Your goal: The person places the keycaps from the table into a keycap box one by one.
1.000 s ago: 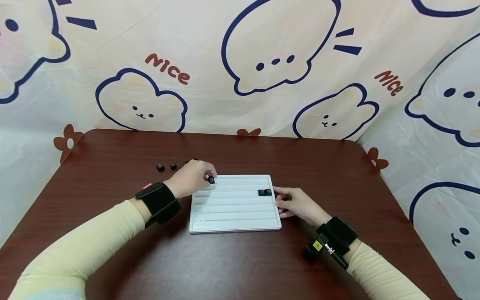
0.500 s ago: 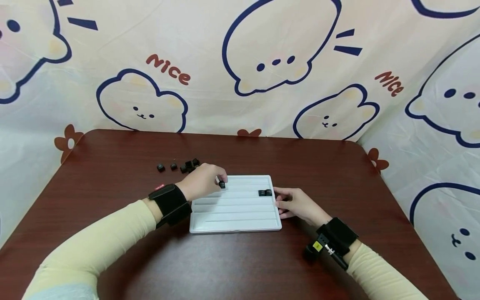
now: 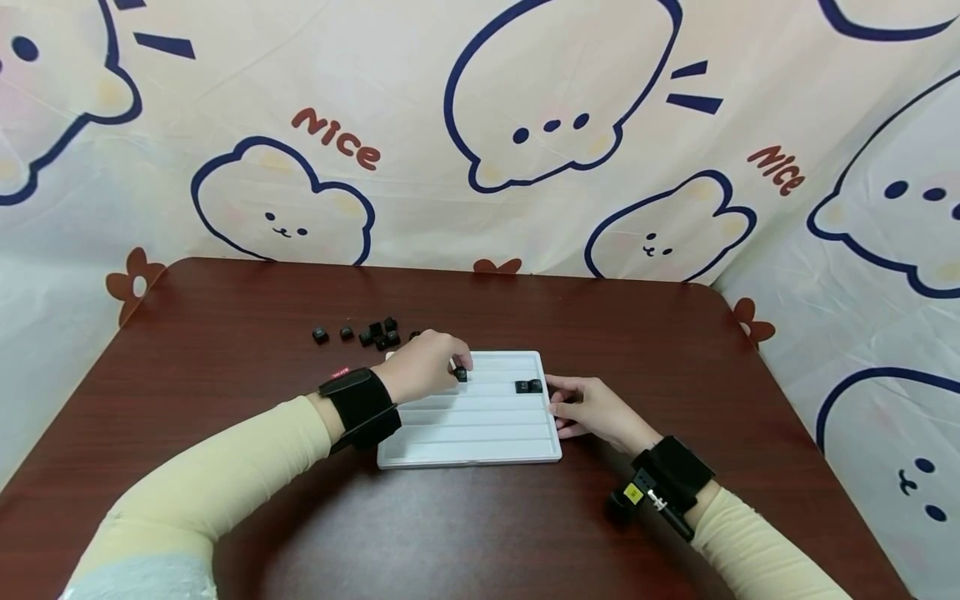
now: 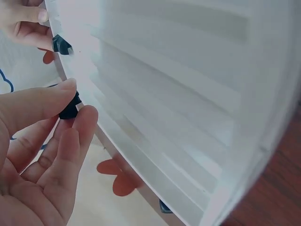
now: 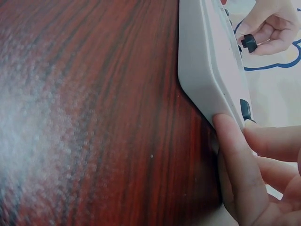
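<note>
My left hand (image 3: 433, 365) pinches a black keycap (image 3: 461, 375) between thumb and fingertips, above the left-centre of a white ridged tray (image 3: 480, 454). The left wrist view shows this keycap (image 4: 70, 109) with a lighter underside turned toward the tray. Two black keycaps (image 3: 528, 387) sit side by side in one row near the tray's right edge. My right hand (image 3: 596, 408) holds that edge with thumb and fingers; in the right wrist view, fingertips press on the outer wall and rim beside a seated keycap (image 5: 245, 109).
Several loose black keycaps (image 3: 378, 335) lie behind the tray's back left corner, with one more keycap (image 3: 320, 335) farther left. The tray rests on a dark brown wooden table (image 3: 480, 533). A printed cloth (image 3: 420, 217) hangs behind the table.
My left hand has moved right and slightly toward me over the tray, carrying the keycap and uncovering the loose keycaps behind. My right hand and the tray have stayed put.
</note>
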Demonstrator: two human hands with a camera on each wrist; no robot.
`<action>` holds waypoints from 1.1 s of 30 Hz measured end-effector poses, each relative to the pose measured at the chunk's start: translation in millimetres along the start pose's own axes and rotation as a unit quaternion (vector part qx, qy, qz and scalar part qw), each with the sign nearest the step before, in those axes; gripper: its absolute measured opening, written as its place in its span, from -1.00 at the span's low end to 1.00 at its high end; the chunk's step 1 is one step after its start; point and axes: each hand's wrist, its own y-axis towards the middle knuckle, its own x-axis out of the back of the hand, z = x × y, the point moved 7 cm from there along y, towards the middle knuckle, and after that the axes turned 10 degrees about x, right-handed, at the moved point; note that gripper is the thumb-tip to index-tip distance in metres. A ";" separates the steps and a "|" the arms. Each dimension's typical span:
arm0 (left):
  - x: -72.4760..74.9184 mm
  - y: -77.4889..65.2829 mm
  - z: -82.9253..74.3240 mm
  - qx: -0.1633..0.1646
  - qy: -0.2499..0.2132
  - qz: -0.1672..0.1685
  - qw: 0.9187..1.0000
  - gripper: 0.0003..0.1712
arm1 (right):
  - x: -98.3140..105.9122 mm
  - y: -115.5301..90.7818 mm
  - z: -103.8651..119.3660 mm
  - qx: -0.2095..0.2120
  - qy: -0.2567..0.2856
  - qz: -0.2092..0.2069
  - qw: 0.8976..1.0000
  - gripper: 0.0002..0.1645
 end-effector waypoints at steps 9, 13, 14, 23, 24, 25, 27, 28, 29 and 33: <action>-10.9 5.6 -9.6 -0.006 -0.009 0.013 1.000 -0.78 | -1.5 -1.2 0.6 0.002 0.005 0.001 1.000 -0.30; -14.1 8.1 -15.1 -0.011 -0.008 0.014 1.000 -0.77 | -1.8 -0.8 0.7 0.003 0.003 0.002 1.000 -0.30; -14.7 8.8 -16.5 -0.013 -0.008 0.013 1.000 -0.76 | -1.8 -0.7 0.7 0.003 0.003 0.003 1.000 -0.30; -23.8 13.5 -26.3 -0.031 0.003 0.014 0.999 -0.75 | -1.7 -0.4 1.7 0.000 0.003 0.005 1.000 -0.31; -24.6 14.0 -27.1 -0.032 0.005 0.015 0.999 -0.75 | -1.8 -0.5 1.9 0.000 0.004 0.005 1.000 -0.31; -25.4 14.5 -27.7 -0.034 0.008 0.016 0.999 -0.74 | -2.0 -0.5 2.1 0.000 0.004 0.006 1.000 -0.31; -26.3 15.9 -29.0 -0.036 0.012 0.018 0.999 -0.75 | -2.2 -0.6 2.2 0.000 0.003 0.007 1.000 -0.31; -26.3 16.5 -29.7 -0.036 0.013 0.019 0.999 -0.75 | -2.3 -0.7 2.2 -0.001 0.002 0.007 1.000 -0.31; -26.4 17.2 -30.3 -0.036 0.014 0.020 0.999 -0.75 | -2.2 -0.8 2.3 -0.001 0.002 0.007 1.000 -0.31; -25.9 20.1 -33.1 -0.037 0.013 0.019 0.999 -0.76 | -1.8 -0.9 2.5 -0.002 -0.003 0.007 1.000 -0.30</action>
